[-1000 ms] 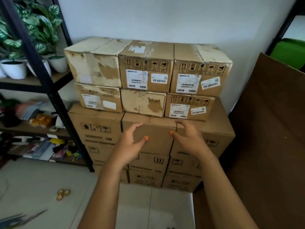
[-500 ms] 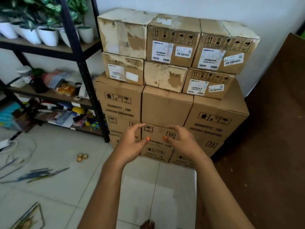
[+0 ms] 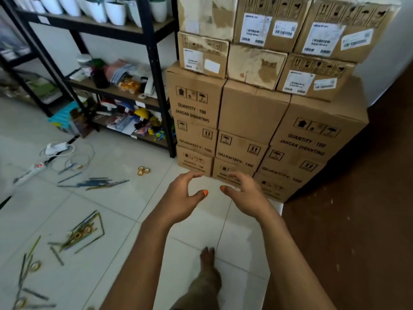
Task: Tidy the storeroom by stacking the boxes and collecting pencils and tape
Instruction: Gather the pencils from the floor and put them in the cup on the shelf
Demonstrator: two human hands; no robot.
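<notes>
Brown cardboard boxes (image 3: 252,113) stand stacked in several layers against the white wall, smaller worn ones on top. My left hand (image 3: 181,198) and my right hand (image 3: 245,195) hover side by side in front of the lowest boxes, fingers spread, holding nothing. Pencils (image 3: 98,182) lie scattered on the white tile floor at left, with more pencils (image 3: 85,233) nearer me. Small tape rolls (image 3: 143,170) sit on the floor near the shelf foot, and another tape roll (image 3: 35,266) lies at lower left.
A black metal shelf (image 3: 154,70) with white plant pots and clutter stands left of the boxes. A power strip and cables (image 3: 42,164) lie on the floor. A large brown board (image 3: 357,209) leans at the right. My bare foot (image 3: 206,258) is below my hands.
The view has tilted down and left, away from the top of the stack toward the floor. Both hands have dropped from the upper boxes to the lowest row, still empty.
</notes>
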